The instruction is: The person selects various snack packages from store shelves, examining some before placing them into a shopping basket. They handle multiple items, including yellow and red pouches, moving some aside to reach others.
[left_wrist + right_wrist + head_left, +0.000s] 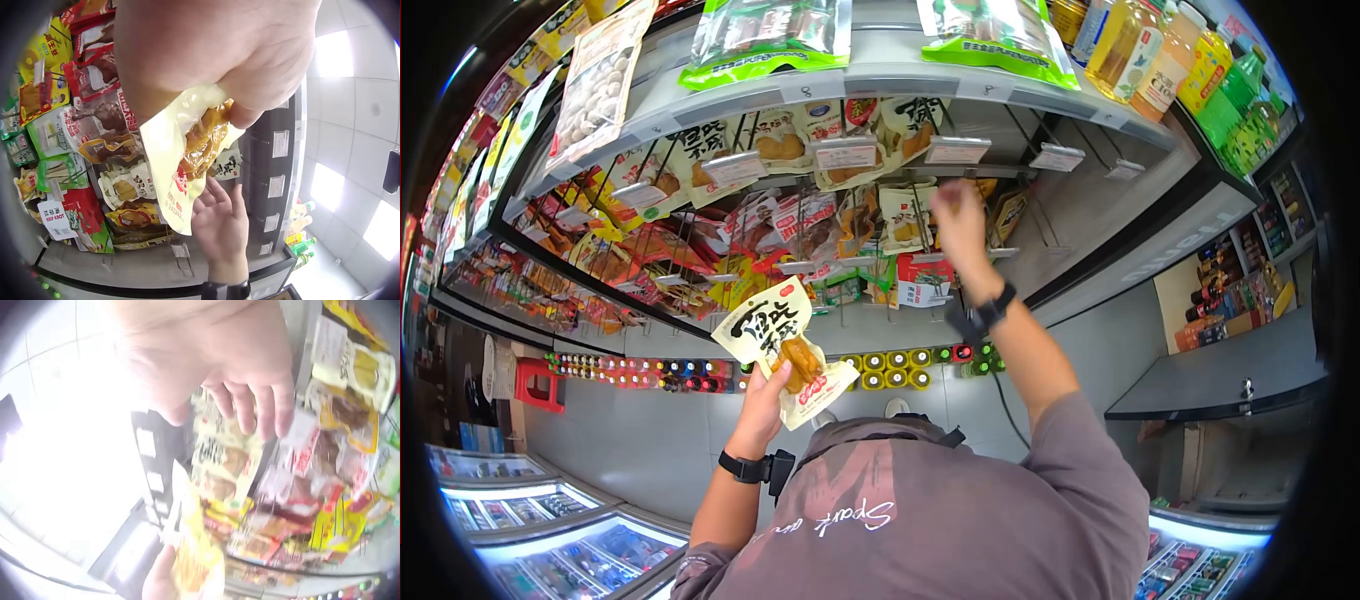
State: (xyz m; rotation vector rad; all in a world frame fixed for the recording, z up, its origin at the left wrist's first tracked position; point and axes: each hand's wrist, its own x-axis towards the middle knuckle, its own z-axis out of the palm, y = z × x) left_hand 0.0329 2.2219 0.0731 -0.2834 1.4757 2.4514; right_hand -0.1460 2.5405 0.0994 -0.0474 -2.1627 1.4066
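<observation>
My left hand (766,402) pinches the edge of a cream snack pouch (778,330) with black lettering and a clear window showing golden-brown food, held in front of my chest. In the left wrist view, the thumb of the left hand (219,56) lies against the window of the pouch (178,153). Raised to the hanging rack, my right hand (962,228) has its fingers loosely extended and grips nothing. The right wrist view shows the same right hand (212,359) in front of similar cream pouches (222,465), somewhat blurred.
Hooks with price tags (956,150) carry rows of snack packets (800,222). Above them, a shelf holds green-edged bags (770,45) and drink bottles (1125,50). Bottles with yellow caps (897,368) stand low under the rack. A red stool (538,385) is at left.
</observation>
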